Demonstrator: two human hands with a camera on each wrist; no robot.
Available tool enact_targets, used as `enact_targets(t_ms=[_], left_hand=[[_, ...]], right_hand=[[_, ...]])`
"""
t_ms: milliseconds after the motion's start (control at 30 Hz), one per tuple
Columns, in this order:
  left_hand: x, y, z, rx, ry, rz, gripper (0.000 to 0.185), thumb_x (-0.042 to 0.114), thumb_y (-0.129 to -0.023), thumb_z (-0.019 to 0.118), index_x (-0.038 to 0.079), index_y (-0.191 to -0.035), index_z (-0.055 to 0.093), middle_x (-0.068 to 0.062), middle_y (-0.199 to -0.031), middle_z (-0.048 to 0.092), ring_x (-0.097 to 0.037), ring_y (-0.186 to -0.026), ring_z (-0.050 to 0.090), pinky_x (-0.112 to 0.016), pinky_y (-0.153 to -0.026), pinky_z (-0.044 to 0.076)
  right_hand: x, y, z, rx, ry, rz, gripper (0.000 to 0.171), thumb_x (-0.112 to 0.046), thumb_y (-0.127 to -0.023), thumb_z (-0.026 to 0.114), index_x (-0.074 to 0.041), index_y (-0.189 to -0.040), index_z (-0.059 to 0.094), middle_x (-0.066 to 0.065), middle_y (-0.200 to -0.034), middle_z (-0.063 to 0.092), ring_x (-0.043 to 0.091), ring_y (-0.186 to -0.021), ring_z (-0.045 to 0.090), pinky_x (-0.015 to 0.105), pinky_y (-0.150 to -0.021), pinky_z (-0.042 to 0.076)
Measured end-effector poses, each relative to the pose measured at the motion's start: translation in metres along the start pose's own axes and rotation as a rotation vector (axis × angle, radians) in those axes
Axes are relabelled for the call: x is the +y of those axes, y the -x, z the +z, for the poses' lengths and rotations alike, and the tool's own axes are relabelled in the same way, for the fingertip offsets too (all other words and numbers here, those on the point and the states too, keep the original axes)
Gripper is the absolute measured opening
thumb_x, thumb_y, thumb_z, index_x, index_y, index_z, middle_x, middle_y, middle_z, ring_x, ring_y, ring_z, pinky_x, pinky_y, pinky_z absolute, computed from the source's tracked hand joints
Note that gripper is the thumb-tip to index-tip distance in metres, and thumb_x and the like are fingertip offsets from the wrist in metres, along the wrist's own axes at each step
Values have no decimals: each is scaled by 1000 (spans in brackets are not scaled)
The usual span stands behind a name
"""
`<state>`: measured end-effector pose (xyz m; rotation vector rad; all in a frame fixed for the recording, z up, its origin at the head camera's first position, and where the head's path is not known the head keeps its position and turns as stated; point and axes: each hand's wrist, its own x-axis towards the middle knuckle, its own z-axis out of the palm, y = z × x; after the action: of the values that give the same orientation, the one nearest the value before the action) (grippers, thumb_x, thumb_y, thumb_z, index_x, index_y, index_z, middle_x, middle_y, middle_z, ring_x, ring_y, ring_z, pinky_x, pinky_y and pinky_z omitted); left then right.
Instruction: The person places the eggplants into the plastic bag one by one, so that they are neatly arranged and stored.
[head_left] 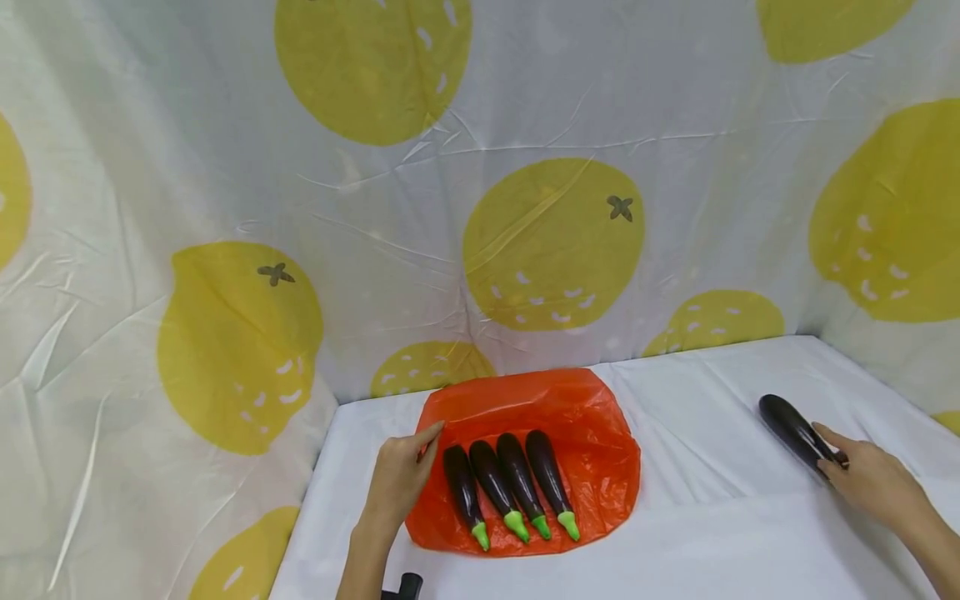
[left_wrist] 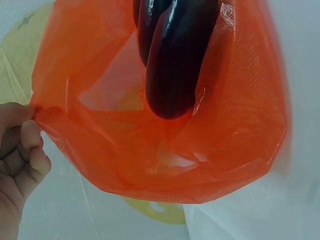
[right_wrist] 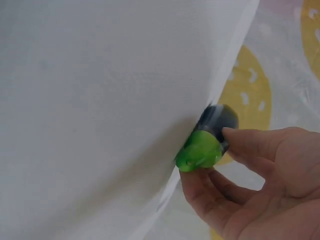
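Note:
An orange-red plastic bag [head_left: 600, 467] lies spread on the white table, with several dark purple eggplants [head_left: 551, 471] with green stems side by side on it. My left hand [head_left: 397, 475] pinches the bag's left edge between thumb and finger; the left wrist view shows that hand [left_wrist: 22, 155] at the bag's rim [left_wrist: 195, 197]. Far to the right, my right hand [head_left: 873, 479] grips another eggplant [head_left: 787, 423] near its stem end. In the right wrist view its green stem cap [right_wrist: 200, 150] shows between the thumb and fingers of that hand [right_wrist: 270, 185].
A white cloth covers the table [head_left: 697, 533]. Behind and beside it hangs a pale curtain [head_left: 540, 350] printed with yellow lemons. A small black object [head_left: 409, 586] shows at the bottom edge, next to the left forearm.

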<state>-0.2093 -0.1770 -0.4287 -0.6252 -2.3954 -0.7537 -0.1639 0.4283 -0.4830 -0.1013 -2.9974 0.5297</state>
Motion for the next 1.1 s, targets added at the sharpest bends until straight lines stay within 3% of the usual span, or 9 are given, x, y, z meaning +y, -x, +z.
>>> enact_targets(t_ms=[200,400,467,633,700,833,1000,1100], left_hand=[[-1,1,1,29,-6,37,31,-8,-84,79,-1,-114,78,-5,-61,66,3,-53,36,-12,-52,45],[0,0,0,24,1,18,30,-7,-85,79,0,-114,79,-7,-68,71,2,-54,40,-12,-54,48],[0,0,1,20,-2,17,30,-7,-85,79,0,-114,79,-7,-69,73,1,-54,40,-12,-54,47],[0,0,1,24,-1,24,31,-9,-84,79,0,-114,79,-5,-64,69,0,-53,35,-13,-49,41],[1,0,1,22,2,20,32,-9,-83,79,0,-114,79,-5,-64,68,0,-53,35,-13,-49,42],[1,0,0,12,1,9,31,-7,-84,79,0,-115,78,-9,-73,75,0,-55,41,-13,-54,49],[2,0,-1,-6,4,-11,30,-5,-86,78,0,-116,78,-13,-87,80,-2,-59,49,-15,-63,56],[2,0,0,-7,4,-7,30,-4,-86,78,-1,-116,78,-13,-85,79,-2,-58,48,-15,-63,55]], right_hand=[[-2,1,0,-18,2,-19,60,-8,-95,64,16,-144,38,36,-99,64,39,-77,55,51,-62,47],[-3,0,1,-13,-10,-26,57,-10,-97,63,15,-143,42,31,-96,67,26,-73,53,36,-61,39],[-5,0,3,7,-21,-44,56,-10,-96,66,15,-141,45,31,-97,69,27,-74,58,39,-62,44],[-16,4,6,59,-57,-100,61,-14,-94,71,7,-147,47,28,-97,74,45,-88,69,57,-72,50],[-24,8,7,74,-71,-113,63,-15,-94,72,1,-150,47,26,-96,75,44,-89,69,55,-72,50],[-42,14,7,89,-99,-126,65,-21,-94,75,-12,-154,49,17,-96,77,33,-89,69,41,-69,48],[-60,20,7,140,-149,-161,63,-24,-91,80,-26,-150,57,5,-91,77,2,-87,61,28,-65,41],[-70,24,9,174,-183,-193,59,-22,-89,82,-26,-145,63,-3,-88,76,-16,-84,52,23,-62,40]])
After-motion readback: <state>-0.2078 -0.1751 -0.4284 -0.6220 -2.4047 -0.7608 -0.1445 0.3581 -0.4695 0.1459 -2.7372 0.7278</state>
